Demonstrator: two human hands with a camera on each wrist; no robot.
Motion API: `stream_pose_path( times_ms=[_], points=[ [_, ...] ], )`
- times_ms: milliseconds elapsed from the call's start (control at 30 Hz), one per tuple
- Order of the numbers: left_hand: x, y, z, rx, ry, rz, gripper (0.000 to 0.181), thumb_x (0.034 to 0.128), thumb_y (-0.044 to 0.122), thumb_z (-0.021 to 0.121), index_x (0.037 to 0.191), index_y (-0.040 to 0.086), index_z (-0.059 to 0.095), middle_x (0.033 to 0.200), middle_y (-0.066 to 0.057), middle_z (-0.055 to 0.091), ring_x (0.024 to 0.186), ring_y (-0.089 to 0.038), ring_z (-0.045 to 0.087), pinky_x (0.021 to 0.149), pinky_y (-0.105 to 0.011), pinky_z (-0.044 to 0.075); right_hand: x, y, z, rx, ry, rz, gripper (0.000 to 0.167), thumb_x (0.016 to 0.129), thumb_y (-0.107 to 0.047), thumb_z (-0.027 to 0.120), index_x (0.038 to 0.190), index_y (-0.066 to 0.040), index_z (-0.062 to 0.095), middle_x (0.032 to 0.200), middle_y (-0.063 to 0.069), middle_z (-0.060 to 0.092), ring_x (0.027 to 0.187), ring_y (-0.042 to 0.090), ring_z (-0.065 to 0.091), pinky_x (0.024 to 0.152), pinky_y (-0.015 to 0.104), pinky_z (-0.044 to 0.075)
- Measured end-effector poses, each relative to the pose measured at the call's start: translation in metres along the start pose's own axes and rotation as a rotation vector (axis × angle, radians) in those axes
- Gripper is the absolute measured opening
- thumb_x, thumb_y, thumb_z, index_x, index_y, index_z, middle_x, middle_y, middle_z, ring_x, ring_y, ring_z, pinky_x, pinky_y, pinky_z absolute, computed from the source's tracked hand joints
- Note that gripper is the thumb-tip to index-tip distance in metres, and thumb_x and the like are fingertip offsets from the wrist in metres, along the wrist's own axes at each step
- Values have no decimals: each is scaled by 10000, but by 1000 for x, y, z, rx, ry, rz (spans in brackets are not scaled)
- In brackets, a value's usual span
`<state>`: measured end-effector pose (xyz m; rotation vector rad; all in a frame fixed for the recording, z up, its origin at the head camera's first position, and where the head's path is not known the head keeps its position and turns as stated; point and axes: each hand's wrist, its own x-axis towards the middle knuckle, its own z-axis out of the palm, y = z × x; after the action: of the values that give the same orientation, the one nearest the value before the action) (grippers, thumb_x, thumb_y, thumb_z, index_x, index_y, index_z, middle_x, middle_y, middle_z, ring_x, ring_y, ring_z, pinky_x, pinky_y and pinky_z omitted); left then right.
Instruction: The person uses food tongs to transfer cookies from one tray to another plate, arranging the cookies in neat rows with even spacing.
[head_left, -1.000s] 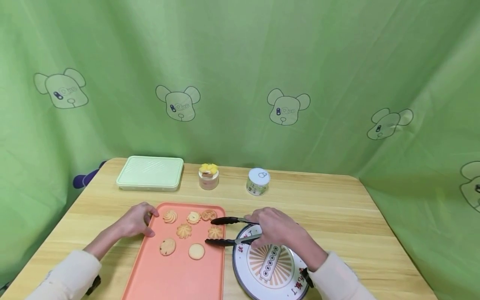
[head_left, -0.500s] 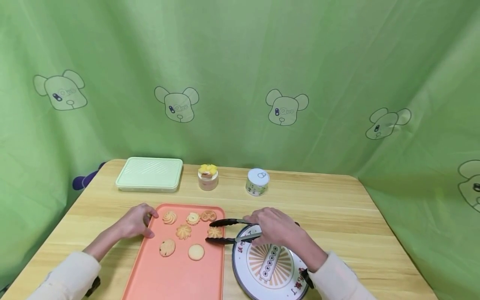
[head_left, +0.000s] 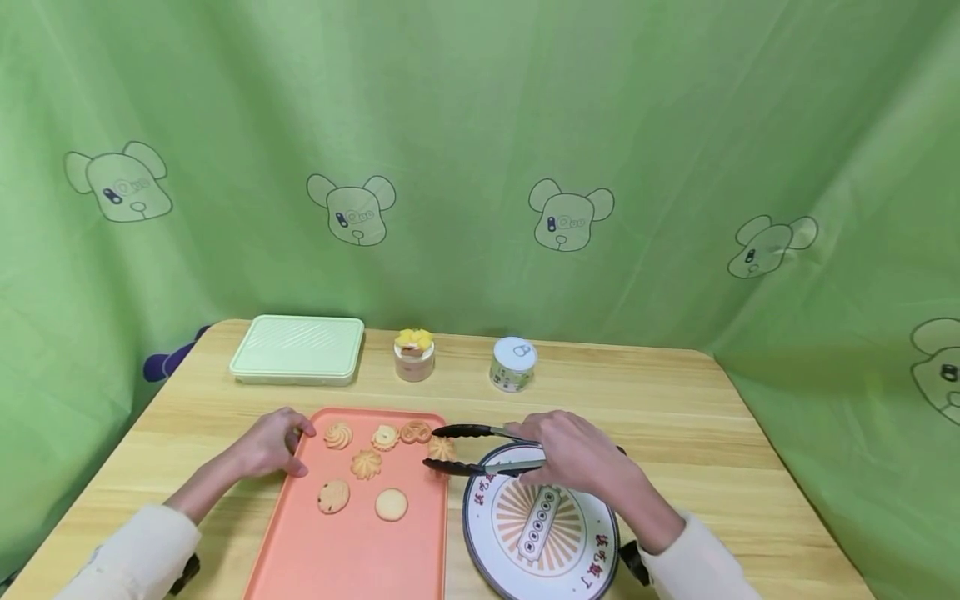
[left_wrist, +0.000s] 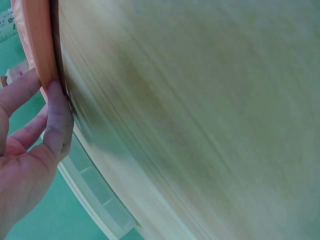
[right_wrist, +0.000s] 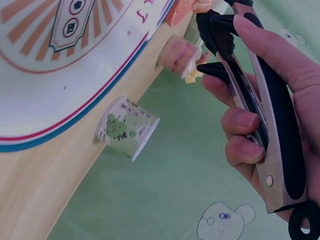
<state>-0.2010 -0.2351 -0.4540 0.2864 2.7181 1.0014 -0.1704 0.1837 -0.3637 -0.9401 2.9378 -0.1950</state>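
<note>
My left hand (head_left: 272, 443) pinches the left rim of the pink tray (head_left: 345, 554) between thumb and fingers. Around the handles of the black-tipped metal tongs (head_left: 517, 467) curls my right hand (head_left: 577, 450). Between the tong tips is a flower-shaped cookie (head_left: 441, 448), over the tray's right edge and seemingly raised. Several cookies lie on the tray: a swirl cookie (head_left: 338, 435), a ring-topped cookie (head_left: 386, 437), a pretzel-shaped cookie (head_left: 416, 431), another flower cookie (head_left: 366, 464), a chip cookie (head_left: 333, 497) and a plain round cookie (head_left: 391, 504).
Right of the tray lies a round white plate (head_left: 491, 533) with a blue rim, partly beneath my right hand. Along the back stand a pale green lidded box (head_left: 297, 348), a small cup with a yellow top (head_left: 414, 356) and a white-lidded can (head_left: 513, 364).
The tongs closed in around the flower cookie, then moved right and slightly away with it, to the tray's right rim. My left hand stayed on the tray.
</note>
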Motion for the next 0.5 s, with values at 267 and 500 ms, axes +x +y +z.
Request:
stream_pose_path(
  times_ms=[267, 500],
  points=[
    [-5, 0, -2, 23, -2, -16, 501, 584, 15, 858, 1023, -39, 624, 974, -121, 546, 790, -189, 559, 634, -295, 472, -24, 13, -2, -18, 36, 40, 681, 663, -368, 828, 1258, -117, 614, 1185, 135, 659, 1042, 316, 641, 894, 460, 513],
    [0, 3, 0, 29, 0, 0, 519, 578, 16, 860, 1035, -44, 623, 975, -124, 551, 786, -188, 566, 642, -296, 475, -50, 30, -5, -53, 42, 79, 673, 650, -354, 837, 1241, -111, 628, 1153, 119, 674, 1035, 306, 642, 893, 460, 511]
  ],
)
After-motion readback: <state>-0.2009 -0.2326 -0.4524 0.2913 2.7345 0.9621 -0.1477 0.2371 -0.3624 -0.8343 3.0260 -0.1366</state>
